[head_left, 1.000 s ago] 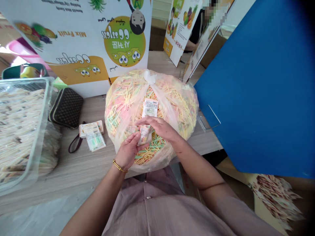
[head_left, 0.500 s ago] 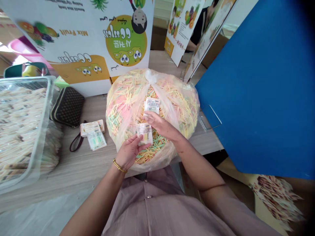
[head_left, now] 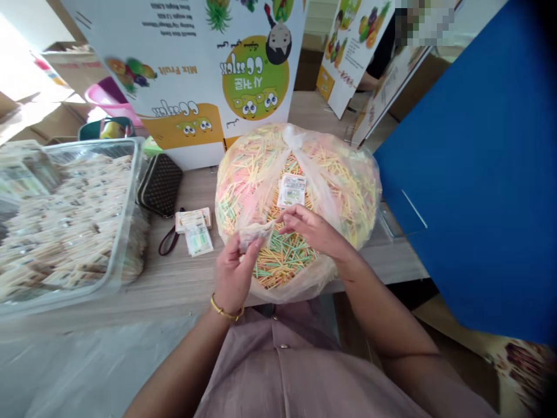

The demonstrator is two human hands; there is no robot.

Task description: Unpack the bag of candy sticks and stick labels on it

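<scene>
My left hand (head_left: 235, 270) pinches a small clear printed sachet (head_left: 253, 232) between thumb and fingers, tilted over the big plastic bag. The fingertips of my right hand (head_left: 315, 233) are closed at the sachet's right corner. Below both hands, the large translucent bag (head_left: 363, 186) lies open at its front, filled with thin candy sticks (head_left: 282, 264) in yellow, pink and green. Just beyond my right fingers, several similar sachets (head_left: 292, 190) lie in a small pile on the sticks.
Left of the bag, more sachets (head_left: 199, 237) lie beside a dark patterned pouch (head_left: 161, 184) with a strap. A clear plastic tub (head_left: 130, 232) full of packed sachets stands at far left. A printed carton (head_left: 183, 75) stands behind, and a blue panel (head_left: 452, 174) rises at right.
The view has swung left, showing more of the tub. My left hand has raised and tipped the sachet. My right hand has moved from the sachet pile to the held sachet's corner.
</scene>
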